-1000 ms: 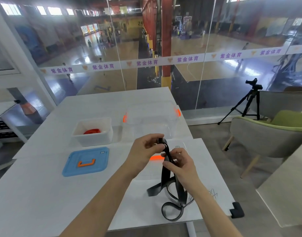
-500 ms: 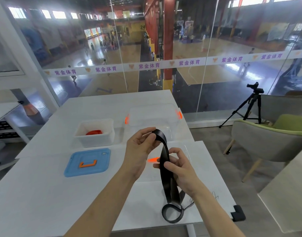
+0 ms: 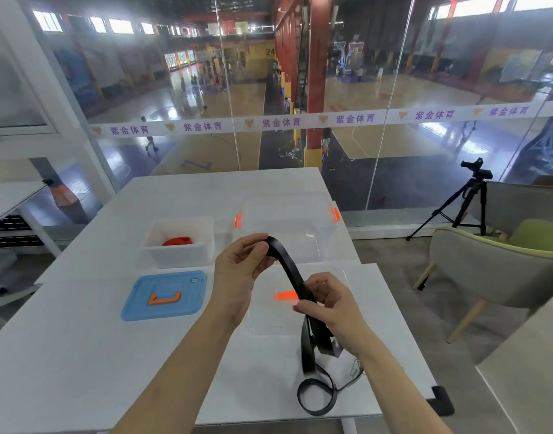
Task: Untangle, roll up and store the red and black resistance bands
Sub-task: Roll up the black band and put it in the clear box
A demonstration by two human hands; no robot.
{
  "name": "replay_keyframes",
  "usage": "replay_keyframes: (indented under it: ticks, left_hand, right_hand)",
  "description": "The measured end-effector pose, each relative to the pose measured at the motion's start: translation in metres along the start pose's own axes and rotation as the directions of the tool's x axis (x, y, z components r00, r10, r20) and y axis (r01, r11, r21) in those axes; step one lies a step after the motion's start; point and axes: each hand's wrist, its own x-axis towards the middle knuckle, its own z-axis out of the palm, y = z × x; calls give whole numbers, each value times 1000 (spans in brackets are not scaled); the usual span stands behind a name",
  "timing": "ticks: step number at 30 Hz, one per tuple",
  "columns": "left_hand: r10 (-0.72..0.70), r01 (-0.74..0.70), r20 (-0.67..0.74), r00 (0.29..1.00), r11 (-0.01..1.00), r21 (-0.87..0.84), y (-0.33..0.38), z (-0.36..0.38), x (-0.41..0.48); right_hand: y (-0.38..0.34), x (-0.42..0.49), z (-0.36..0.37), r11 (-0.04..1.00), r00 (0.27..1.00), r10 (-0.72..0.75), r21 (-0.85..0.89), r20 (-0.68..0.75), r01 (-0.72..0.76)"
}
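Note:
A flat black resistance band [image 3: 287,267] stretches between both hands above the white table [image 3: 65,355]. My left hand [image 3: 239,267] pinches its upper end at the fold. My right hand [image 3: 330,305] grips the band lower down, and the rest hangs below it, with the bottom loop [image 3: 316,397] lying on the table near the front edge. A rolled red band [image 3: 177,241] sits inside a small white tub [image 3: 178,255] at the left.
A blue lid [image 3: 165,296] with an orange handle lies in front of the tub. A clear box [image 3: 287,227] with orange latches stands behind my hands and a clear lid [image 3: 269,321] lies under them. A chair [image 3: 488,270] and tripod [image 3: 466,202] stand right.
My left hand has lifted the band's top end up and away from my right hand, drawing the band out straighter. The tangled part on the table has shrunk to one loop.

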Motion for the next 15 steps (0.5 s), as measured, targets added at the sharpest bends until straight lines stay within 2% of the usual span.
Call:
replay_keyframes:
  ticks: [4,7,9,12,15]
  left_hand:
    - [-58,58,-5,998,998,37,-10,-17,3]
    - [-126,121,20,992,980,160,-18,-28,1]
    - [-159,140,39,987,943,302,-19,-32,1]
    - [-110,51,68,992,817,575,-18,-35,2]
    - [29,-101,117,993,733,673,-11,-28,0]
  right_hand:
    - [-3,5,-6,990,970,-107,-115,-217,84]
    - [-10,9,-11,977,947,-189,-142,-261,156]
    - [-14,11,-13,965,936,-240,-167,-259,202]
    - [-18,14,-18,946,933,-287,-218,-218,240]
    - [-23,15,-23,934,937,-298,-261,-183,246]
